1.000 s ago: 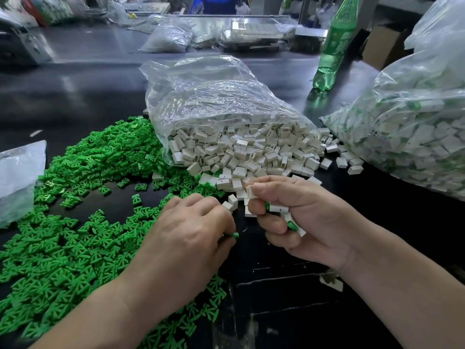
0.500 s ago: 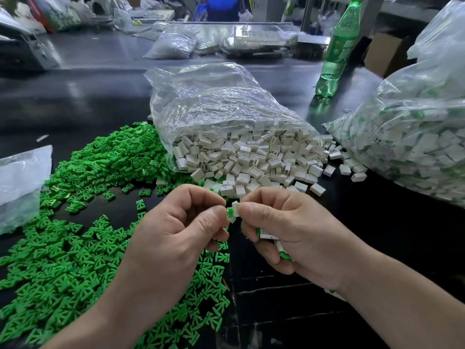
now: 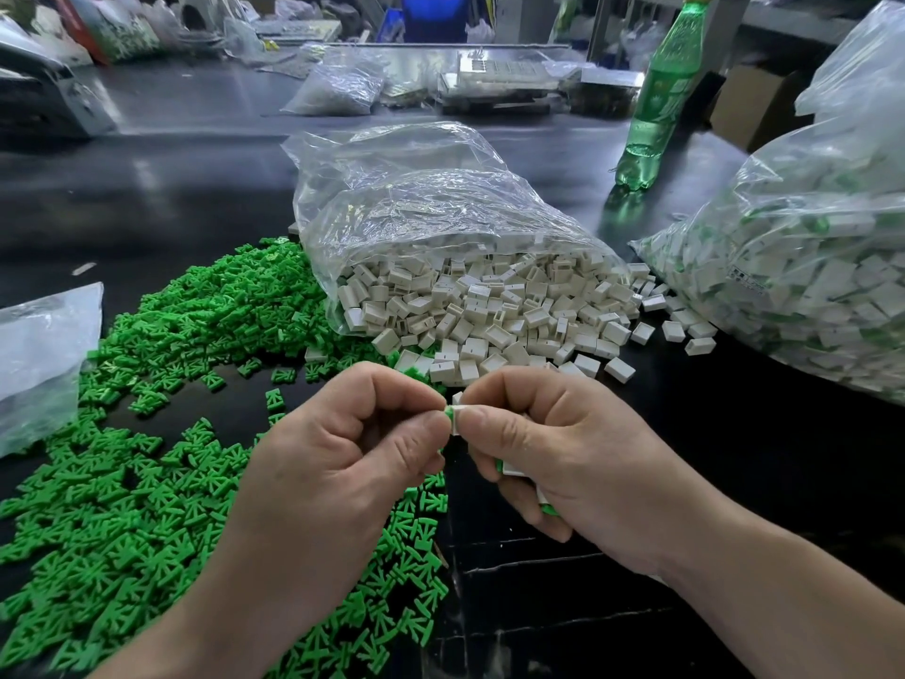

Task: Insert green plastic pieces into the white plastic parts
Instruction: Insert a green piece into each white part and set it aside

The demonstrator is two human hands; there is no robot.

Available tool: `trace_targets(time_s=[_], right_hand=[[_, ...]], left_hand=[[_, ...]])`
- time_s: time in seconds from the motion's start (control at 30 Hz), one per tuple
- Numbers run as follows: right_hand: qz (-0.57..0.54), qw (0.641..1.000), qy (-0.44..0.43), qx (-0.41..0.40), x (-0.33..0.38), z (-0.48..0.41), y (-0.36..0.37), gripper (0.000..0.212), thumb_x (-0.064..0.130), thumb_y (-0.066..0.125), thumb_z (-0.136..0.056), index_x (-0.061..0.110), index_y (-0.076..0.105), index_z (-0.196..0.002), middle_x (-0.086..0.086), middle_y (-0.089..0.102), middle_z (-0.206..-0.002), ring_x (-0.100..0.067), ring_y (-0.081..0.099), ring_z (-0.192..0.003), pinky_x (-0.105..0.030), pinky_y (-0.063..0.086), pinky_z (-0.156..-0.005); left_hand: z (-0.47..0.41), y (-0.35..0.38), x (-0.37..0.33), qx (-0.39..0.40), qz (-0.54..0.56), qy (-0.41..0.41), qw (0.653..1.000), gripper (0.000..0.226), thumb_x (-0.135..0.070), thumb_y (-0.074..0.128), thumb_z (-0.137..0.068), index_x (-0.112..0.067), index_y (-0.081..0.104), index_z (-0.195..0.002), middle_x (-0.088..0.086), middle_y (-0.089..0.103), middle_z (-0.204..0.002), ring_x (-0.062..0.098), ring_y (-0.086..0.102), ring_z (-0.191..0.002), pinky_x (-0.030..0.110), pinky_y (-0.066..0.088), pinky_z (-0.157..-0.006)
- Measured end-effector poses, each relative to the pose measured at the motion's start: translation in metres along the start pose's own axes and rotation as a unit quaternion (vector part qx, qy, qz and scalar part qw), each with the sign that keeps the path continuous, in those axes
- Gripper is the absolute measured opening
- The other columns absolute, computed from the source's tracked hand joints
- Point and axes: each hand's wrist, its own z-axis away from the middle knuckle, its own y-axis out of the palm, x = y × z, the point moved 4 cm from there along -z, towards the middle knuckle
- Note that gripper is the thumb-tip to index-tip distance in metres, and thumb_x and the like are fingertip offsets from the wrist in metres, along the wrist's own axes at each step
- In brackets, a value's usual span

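My hands have come up off the table and closed the last gap since a moment ago: the green piece [image 3: 447, 413] now sits against the white part [image 3: 458, 420] instead of just short of it. My left hand [image 3: 343, 458] pinches the green piece between thumb and forefinger, with the other fingers curled into the palm. My right hand [image 3: 553, 458] pinches the white part the same way, and its lower fingers are folded round a few spare parts [image 3: 514, 469], white with green showing; how many I cannot tell. Only a sliver of the green piece shows, so I cannot tell how deep it has gone in. The hands meet above the black table [image 3: 171, 198], at the edge of the loose pile of green pieces [image 3: 122, 507] on my left and just in front of the open clear bag [image 3: 431, 213] spilling white parts [image 3: 489, 316]. A fuller bag [image 3: 808, 267] of white and green lies to the right, near a green bottle [image 3: 656, 100]
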Motion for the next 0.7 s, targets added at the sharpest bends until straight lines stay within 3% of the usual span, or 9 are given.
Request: trace_targets(time_s=[0.1,0.17,0.27,0.4,0.57,0.7], right_hand=[[-0.018,1.000,0.001,0.008,0.001,0.001,0.000,0.016,0.030,0.066,-0.096,0.016,0.069,-0.090,0.002,0.060,-0.069,-0.011,0.046,-0.043,-0.019,0.034,-0.036],[-0.058,0.998,0.003,0.019,0.003,0.002,0.002,0.016,0.032,0.066,-0.093,0.017,0.069,-0.087,-0.002,0.059,-0.070,-0.011,0.045,-0.041,-0.018,0.033,-0.035],[-0.110,0.993,0.013,0.041,0.003,0.003,0.005,0.019,0.031,0.067,-0.090,0.013,0.069,-0.090,-0.006,0.058,-0.071,-0.012,0.044,-0.040,-0.017,0.032,-0.035],[-0.161,0.983,0.053,0.069,0.002,0.005,0.008,0.036,0.033,0.068,-0.088,0.004,0.065,-0.109,-0.002,0.060,-0.066,-0.009,0.045,-0.039,-0.016,0.030,-0.034],[-0.145,0.985,0.059,0.071,0.005,0.005,0.009,0.022,0.033,0.068,-0.087,0.013,0.069,-0.096,-0.002,0.060,-0.064,-0.008,0.046,-0.039,-0.015,0.031,-0.034],[-0.138,0.986,0.054,0.074,0.008,0.005,0.011,0.024,0.033,0.069,-0.088,0.011,0.068,-0.095,-0.001,0.060,-0.064,-0.008,0.046,-0.039,-0.015,0.031,-0.033]], left_hand=[[-0.001,0.000,0.003,0.026,0.040,-0.017,0.999,0.012,-0.037,0.078,-0.081,-0.027,0.072,-0.086,0.006,0.072,-0.075,0.017,0.070,-0.067,0.020,0.055,-0.059],[-0.003,0.001,0.008,0.054,0.132,-0.063,0.988,0.021,-0.038,0.076,-0.081,-0.022,0.073,-0.094,0.009,0.070,-0.074,0.022,0.067,-0.065,0.025,0.054,-0.057],[-0.002,0.011,0.012,0.142,0.280,-0.133,0.940,0.041,-0.039,0.075,-0.082,-0.016,0.068,-0.114,0.013,0.066,-0.070,0.022,0.064,-0.057,0.028,0.052,-0.048],[0.002,0.023,0.007,0.231,0.423,-0.172,0.859,0.037,-0.030,0.068,-0.092,-0.007,0.063,-0.121,0.017,0.070,-0.079,0.024,0.071,-0.065,0.029,0.057,-0.049],[0.001,0.024,0.010,0.225,0.466,-0.205,0.831,0.032,-0.025,0.074,-0.086,-0.007,0.069,-0.112,0.020,0.072,-0.078,0.027,0.073,-0.065,0.031,0.058,-0.051],[0.001,0.022,0.011,0.224,0.476,-0.218,0.822,0.029,-0.025,0.077,-0.084,-0.009,0.071,-0.107,0.020,0.072,-0.074,0.027,0.073,-0.061,0.031,0.058,-0.049]])
